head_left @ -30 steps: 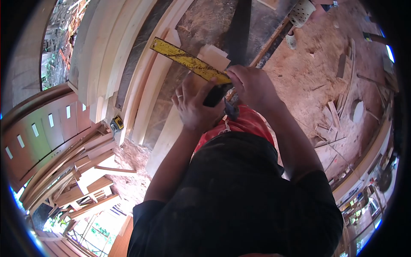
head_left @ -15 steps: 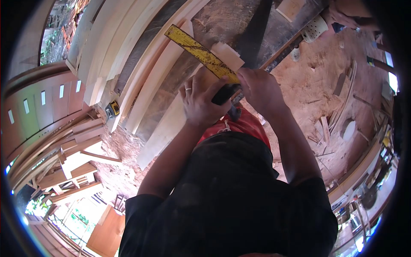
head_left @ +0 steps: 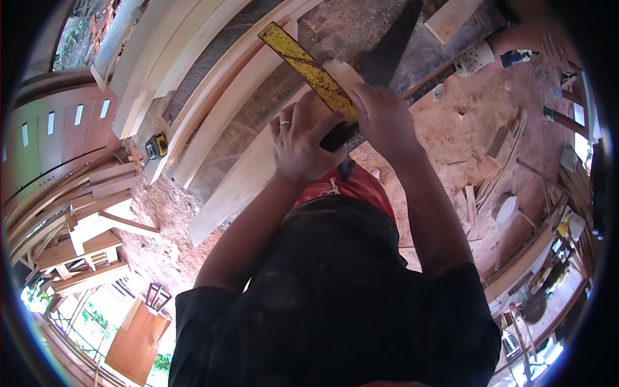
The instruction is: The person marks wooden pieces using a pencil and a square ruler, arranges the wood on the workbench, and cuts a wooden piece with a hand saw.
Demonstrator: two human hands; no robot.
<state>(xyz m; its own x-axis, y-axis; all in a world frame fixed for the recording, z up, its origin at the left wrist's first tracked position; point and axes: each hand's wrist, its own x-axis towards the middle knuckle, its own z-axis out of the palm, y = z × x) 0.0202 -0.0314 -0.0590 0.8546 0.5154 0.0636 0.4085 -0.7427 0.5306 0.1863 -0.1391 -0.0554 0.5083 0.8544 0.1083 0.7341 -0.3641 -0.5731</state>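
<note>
A worn yellow ruler blade [head_left: 303, 61] with a black handle [head_left: 338, 137] lies slanted across a pale wood piece [head_left: 343, 74], like a try square. My left hand [head_left: 302, 138], with a ring on one finger, is wrapped round the black handle and the wood. At the blade's near end, my right hand [head_left: 385, 119] is closed in a pinch; what its fingertips hold is hidden. A dark saw-like blade [head_left: 393, 45] lies on the workbench beyond my right hand.
Long pale boards [head_left: 225, 119] lie to the left, with a yellow and black tape measure [head_left: 156, 146] near their ends. A wood offcut [head_left: 453, 19] lies at the upper right. Another person's hand [head_left: 558, 48] shows beyond. Scrap wood [head_left: 471, 203] lies on the dusty floor.
The view has shifted, so the boards and tape measure appear further left. The yellow blade has turned steeper in the picture. Both hands keep their places at it. More of the other person shows.
</note>
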